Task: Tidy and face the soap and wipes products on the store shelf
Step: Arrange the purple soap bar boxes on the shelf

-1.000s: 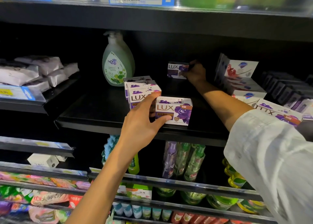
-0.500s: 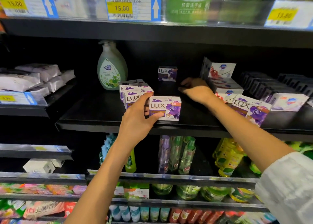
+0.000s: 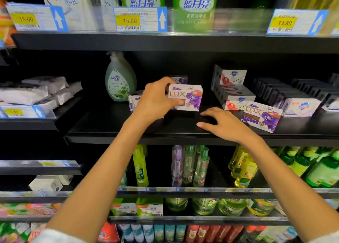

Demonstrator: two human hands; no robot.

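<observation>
Right hand [image 3: 224, 126]: nearest, palm down, fingers [image 3: 208, 112] spread and nearly straight, tips resting on the black shelf [image 3: 110, 130], holding nothing. Just beyond its fingertips, left hand [image 3: 156, 101] grips a purple Lux soap box [image 3: 186, 99], thumb along the lower front face, fingers curled over the top edge; box appears raised off the shelf, label facing out. Second Lux box [image 3: 261, 117] lies tilted right of the right hand. Behind the left fingers: third Lux box [image 3: 180, 79]; green pump bottle [image 3: 120, 77] further left.

Purple-flowered LUX soap box [image 3: 186, 99] upright, raised above shelf [image 3: 113, 130].
</observation>
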